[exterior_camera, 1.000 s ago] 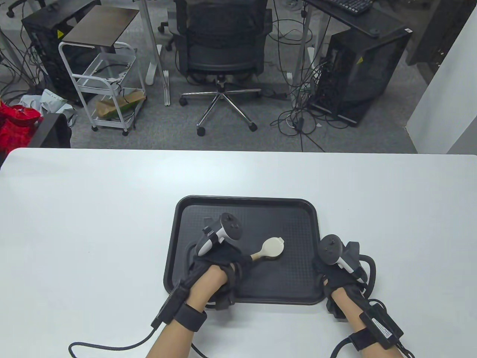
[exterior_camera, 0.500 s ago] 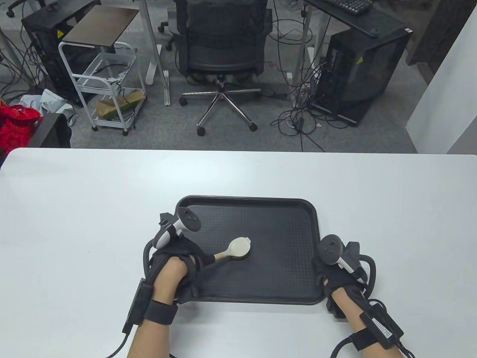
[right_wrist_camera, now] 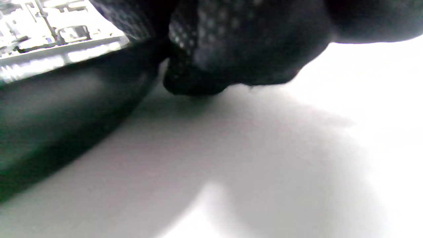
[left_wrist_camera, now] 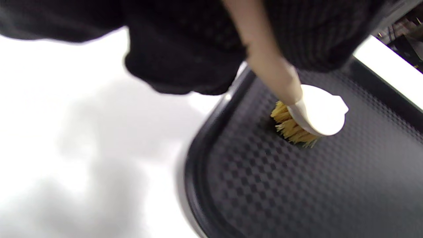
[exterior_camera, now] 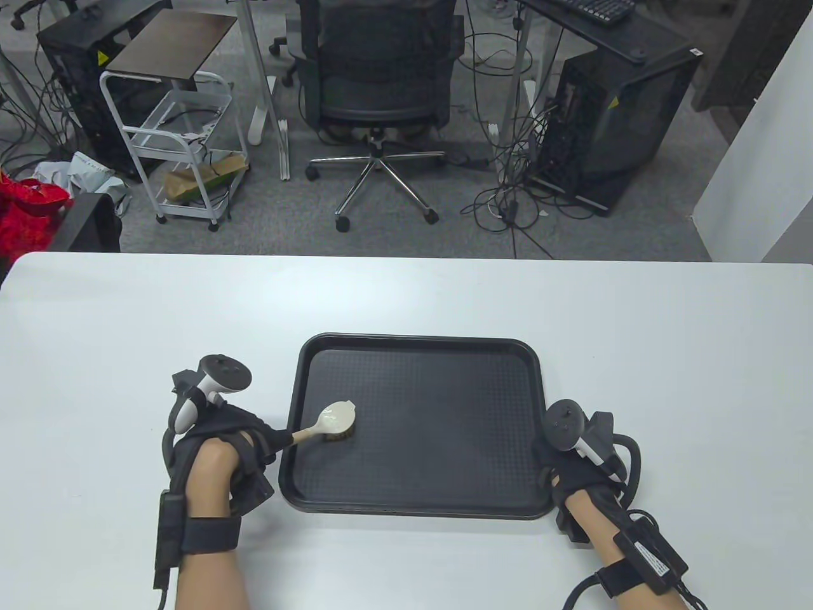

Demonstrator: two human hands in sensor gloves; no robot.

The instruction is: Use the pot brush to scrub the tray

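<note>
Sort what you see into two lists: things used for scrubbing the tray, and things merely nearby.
In use:
tray
pot brush
left hand gripping the brush
right hand at the tray's edge

Merely nearby:
office chair
white trolley
computer tower

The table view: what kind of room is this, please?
Most likely an office or lab workspace: behind the white table stand an office chair, a computer tower with loose cables on grey carpet, and a keyboard on a desk.

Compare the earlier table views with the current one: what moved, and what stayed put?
The left hand, gripping the pot brush, swept it leftward across the tray to near its left rim, bristles down. The right hand stayed at the tray's right edge; the tray did not shift.
</note>
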